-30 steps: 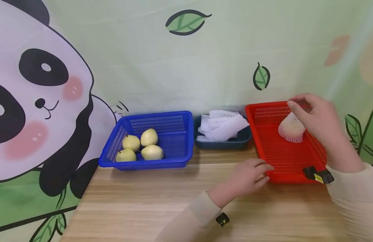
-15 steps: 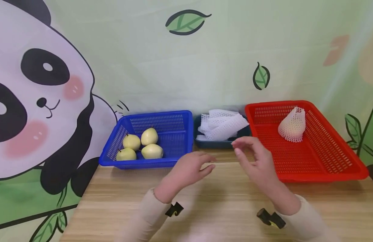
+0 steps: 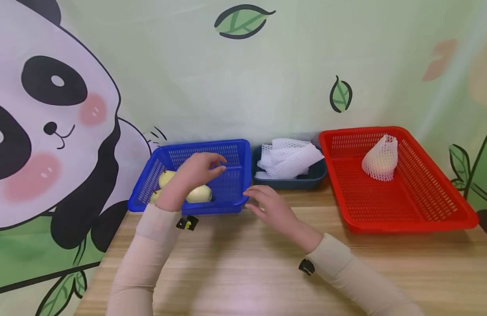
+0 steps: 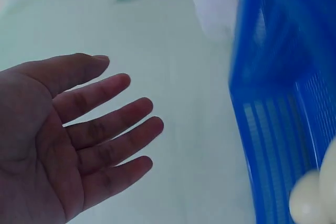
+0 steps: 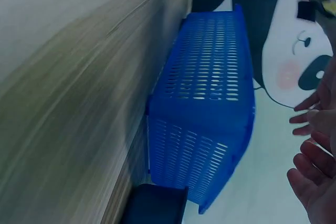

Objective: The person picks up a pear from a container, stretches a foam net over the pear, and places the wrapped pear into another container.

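Observation:
Above the blue basket (image 3: 232, 180) hovers my left hand (image 3: 194, 173), its fingers loosely extended and holding nothing. Pale yellow-green pears (image 3: 200, 194) lie in that basket, partly hidden behind this hand and wrist. In the left wrist view the palm (image 4: 94, 145) shows bare, with the fingers apart. My right hand (image 3: 273, 210) is by the blue basket's near right corner, fingers relaxed and nothing in them; whether it touches the rim I cannot tell. Inside the red basket (image 3: 370, 210) stands one pear in a white foam net (image 3: 381, 160).
A dark teal tray (image 3: 288, 184) with several white foam net sleeves (image 3: 292, 160) sits between the two baskets. All three containers stand on a wooden table (image 3: 235, 267) against a panda-printed backdrop (image 3: 287, 79).
Both hands have swung left, away from the red basket. My left hand is now over the pears, while the right has come to the blue basket's corner. The netted pear stays in the red basket.

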A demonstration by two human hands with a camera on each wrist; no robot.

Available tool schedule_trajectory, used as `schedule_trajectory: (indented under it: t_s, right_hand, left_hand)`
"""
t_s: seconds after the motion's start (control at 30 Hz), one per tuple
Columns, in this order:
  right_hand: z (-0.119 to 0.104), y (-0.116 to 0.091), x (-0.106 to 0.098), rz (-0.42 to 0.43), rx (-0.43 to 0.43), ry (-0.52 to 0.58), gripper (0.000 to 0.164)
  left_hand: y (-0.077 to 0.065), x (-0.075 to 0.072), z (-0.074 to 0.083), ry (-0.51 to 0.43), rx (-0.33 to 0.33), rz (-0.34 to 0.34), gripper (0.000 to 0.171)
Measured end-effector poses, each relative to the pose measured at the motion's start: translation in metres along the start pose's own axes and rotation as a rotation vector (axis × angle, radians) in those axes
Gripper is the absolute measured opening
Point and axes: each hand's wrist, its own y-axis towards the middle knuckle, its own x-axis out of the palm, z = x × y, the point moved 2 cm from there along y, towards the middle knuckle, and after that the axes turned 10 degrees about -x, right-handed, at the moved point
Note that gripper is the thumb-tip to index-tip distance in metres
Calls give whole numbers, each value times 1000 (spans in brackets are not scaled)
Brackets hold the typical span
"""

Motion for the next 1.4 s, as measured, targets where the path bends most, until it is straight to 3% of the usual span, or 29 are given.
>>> schedule_trajectory:
  t_s: [0.13, 0.27, 0.5, 0.73, 0.93, 1.2, 1.4]
  right_hand:
    - [1, 10, 10, -97, -36, -72, 29]
    - [4, 14, 20, -155, -64, -125, 29]
    - [6, 13, 32, -207, -91, -164, 27]
    - [13, 9, 44, -132, -144, -199, 23]
    - [13, 7, 46, -104, -170, -217, 19]
    - [16, 8, 46, -102, -158, -205, 16]
    - [15, 3, 47, -102, -158, -197, 16]
  left_hand:
    - [28, -16, -25, 10, -115, -23, 39]
    - [50, -23, -48, -13, -213, -55, 48]
    - [74, -16, -71, -61, -285, -97, 58]
    - [92, -1, -89, -114, -352, -106, 66]
    - [103, 19, -107, -178, -480, -198, 74]
    - [107, 42, -128, -136, -660, -278, 74]
    - [102, 60, -139, -110, -716, -323, 68]
